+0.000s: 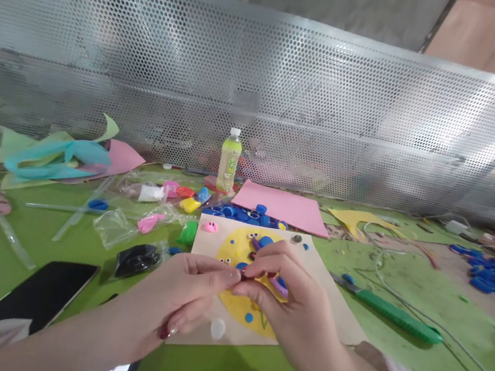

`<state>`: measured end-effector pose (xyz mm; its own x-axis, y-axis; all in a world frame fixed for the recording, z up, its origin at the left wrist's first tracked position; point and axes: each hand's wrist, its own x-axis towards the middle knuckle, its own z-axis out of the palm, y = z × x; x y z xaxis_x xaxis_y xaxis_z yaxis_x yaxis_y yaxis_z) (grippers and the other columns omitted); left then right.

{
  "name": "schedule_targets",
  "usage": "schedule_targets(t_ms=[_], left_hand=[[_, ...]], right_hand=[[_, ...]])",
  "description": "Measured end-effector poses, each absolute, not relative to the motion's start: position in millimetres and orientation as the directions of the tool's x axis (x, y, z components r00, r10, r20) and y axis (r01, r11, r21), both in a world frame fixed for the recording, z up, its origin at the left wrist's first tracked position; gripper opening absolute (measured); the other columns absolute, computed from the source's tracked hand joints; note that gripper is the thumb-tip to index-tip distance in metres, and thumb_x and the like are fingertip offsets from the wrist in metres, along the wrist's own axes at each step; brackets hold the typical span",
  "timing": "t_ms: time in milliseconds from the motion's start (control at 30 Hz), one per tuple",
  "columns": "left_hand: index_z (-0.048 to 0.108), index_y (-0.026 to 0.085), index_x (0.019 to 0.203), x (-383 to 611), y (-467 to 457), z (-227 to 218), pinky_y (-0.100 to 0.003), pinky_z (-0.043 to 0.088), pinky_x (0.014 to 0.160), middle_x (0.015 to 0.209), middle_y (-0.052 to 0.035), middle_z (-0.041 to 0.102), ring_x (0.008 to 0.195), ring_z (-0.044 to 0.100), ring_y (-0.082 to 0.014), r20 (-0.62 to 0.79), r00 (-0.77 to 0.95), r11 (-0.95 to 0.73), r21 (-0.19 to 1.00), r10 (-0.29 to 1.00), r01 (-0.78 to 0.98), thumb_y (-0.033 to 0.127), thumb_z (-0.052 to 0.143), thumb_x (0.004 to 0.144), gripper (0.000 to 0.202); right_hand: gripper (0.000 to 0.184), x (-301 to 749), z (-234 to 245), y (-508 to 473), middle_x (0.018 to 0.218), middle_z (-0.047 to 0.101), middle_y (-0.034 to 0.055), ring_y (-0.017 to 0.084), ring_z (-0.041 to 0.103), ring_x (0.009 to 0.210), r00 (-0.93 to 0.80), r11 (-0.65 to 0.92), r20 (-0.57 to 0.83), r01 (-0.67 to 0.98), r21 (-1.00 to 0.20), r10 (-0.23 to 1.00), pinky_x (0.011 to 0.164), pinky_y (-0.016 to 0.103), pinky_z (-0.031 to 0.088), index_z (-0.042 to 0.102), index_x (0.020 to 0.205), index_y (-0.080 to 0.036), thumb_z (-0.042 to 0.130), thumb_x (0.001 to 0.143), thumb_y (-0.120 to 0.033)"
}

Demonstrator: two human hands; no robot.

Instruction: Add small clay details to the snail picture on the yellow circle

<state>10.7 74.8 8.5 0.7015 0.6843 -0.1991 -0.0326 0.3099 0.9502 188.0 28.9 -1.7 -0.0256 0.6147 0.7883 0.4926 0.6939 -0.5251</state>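
My left hand (pixel 184 297) and my right hand (pixel 289 306) meet over a beige card (pixel 340 311) that carries a yellow disc (pixel 233 248) dotted with small blue clay pieces and googly eyes. Both hands pinch a tiny dark-red bit of clay (pixel 244 275) between thumb and fingertips. A purple clay roll (pixel 279 287) lies under my right fingers. A small pink clay figure (pixel 210 226) sits on the card's far left corner, and a white blob (pixel 217 328) lies at its near edge.
A phone (pixel 32 299) lies at the near left. Clay packets (pixel 180 197), a black clay bag (pixel 138 259), blue caps (pixel 247 213), a drink bottle (pixel 229 159), pink paper (pixel 281 206), a green-handled knife (pixel 390 315) and a perforated metal screen (pixel 262 88) surround the card.
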Motion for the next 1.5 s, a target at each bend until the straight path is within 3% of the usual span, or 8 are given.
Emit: schedule_targets(t_ms=[167,300,400,567,733,967,1300,1500], left_hand=[[0.07,0.015,0.076,16.0,68.8,10.1,-0.023,0.007,0.038,0.03,0.0123,0.032,0.03,0.011,-0.0019,-0.192,0.625,0.263,0.965,0.757,-0.022,0.046,0.074,0.08,0.031],[0.071,0.017,0.082,16.9,71.7,4.6,-0.025,0.008,0.039,0.031,0.0122,0.033,0.032,0.013,-0.0031,-0.172,0.571,0.189,0.982,0.803,0.031,0.047,0.072,0.079,0.031],[0.07,0.017,0.081,15.5,75.3,1.0,-0.023,0.01,0.038,0.03,0.0124,0.032,0.031,0.015,-0.0036,-0.175,0.534,0.138,0.984,0.827,0.109,0.047,0.069,0.081,0.03],[0.067,0.017,0.084,14.1,74.9,2.6,-0.02,0.005,0.034,0.033,0.0124,0.036,0.028,0.018,-0.0032,-0.2,0.469,0.108,0.971,0.86,0.215,0.05,0.069,0.076,0.034],[0.065,0.018,0.071,15.8,70.9,5.4,-0.018,0.011,0.032,0.036,0.0112,0.038,0.027,0.023,-0.0028,-0.201,0.481,0.09,0.966,0.853,0.244,0.052,0.069,0.075,0.035],[0.066,0.019,0.073,17.2,72.9,2.8,-0.019,0.014,0.032,0.032,0.0101,0.035,0.029,0.024,-0.0058,-0.248,0.474,0.105,0.946,0.845,0.308,0.06,0.068,0.074,0.041],[0.06,0.018,0.063,17.9,69.4,-0.7,-0.026,0.01,0.043,0.028,0.0095,0.034,0.031,0.015,-0.004,-0.222,0.524,0.161,0.974,0.822,0.161,0.065,0.063,0.078,0.049],[0.07,0.017,0.091,18.4,70.4,1.1,-0.021,0.008,0.036,0.03,0.011,0.035,0.029,0.019,-0.0053,-0.278,0.429,0.172,0.947,0.859,0.271,0.056,0.069,0.075,0.042]], right_hand=[[0.004,189.5,-7.9,28.1,0.084,0.063,0.0014,0.014,0.064,0.08,-0.056,0.697,0.802,0.534,-0.479,0.595,0.067,0.024,0.058,0.069,0.086,-0.023,0.069,0.089,-0.025],[0.007,191.6,-13.2,28.8,0.087,0.064,0.003,0.016,0.066,0.083,-0.074,0.7,0.816,0.562,-0.441,0.574,0.074,0.029,0.059,0.071,0.092,-0.023,0.067,0.09,-0.029],[0.013,193.4,-13.6,27.5,0.09,0.066,0.0042,0.017,0.066,0.087,-0.081,0.697,0.812,0.567,-0.439,0.578,0.074,0.026,0.059,0.07,0.098,-0.021,0.068,0.089,-0.031],[0.011,196.2,-15.8,24.3,0.09,0.066,0.0038,0.017,0.067,0.087,-0.093,0.698,0.803,0.559,-0.447,0.589,0.074,0.027,0.059,0.068,0.099,-0.023,0.068,0.09,-0.03],[0.014,195.1,-21.9,23.3,0.091,0.066,0.0047,0.017,0.067,0.087,-0.106,0.7,0.796,0.554,-0.45,0.596,0.075,0.029,0.06,0.069,0.098,-0.022,0.065,0.092,-0.034],[0.008,194.6,-25.7,23.7,0.088,0.066,0.0057,0.017,0.067,0.082,-0.095,0.699,0.81,0.569,-0.432,0.578,0.071,0.028,0.06,0.072,0.092,-0.02,0.066,0.091,-0.025],[0.008,201.8,-21.6,27.7,0.088,0.066,0.0051,0.017,0.067,0.081,-0.177,0.741,0.855,0.601,-0.299,0.488,0.072,0.031,0.058,0.07,0.096,-0.019,0.065,0.09,-0.017],[0.011,203.0,-24.1,28.0,0.091,0.064,0.0059,0.018,0.066,0.086,-0.163,0.733,0.832,0.58,-0.354,0.53,0.077,0.033,0.058,0.07,0.1,-0.02,0.065,0.09,-0.02]])
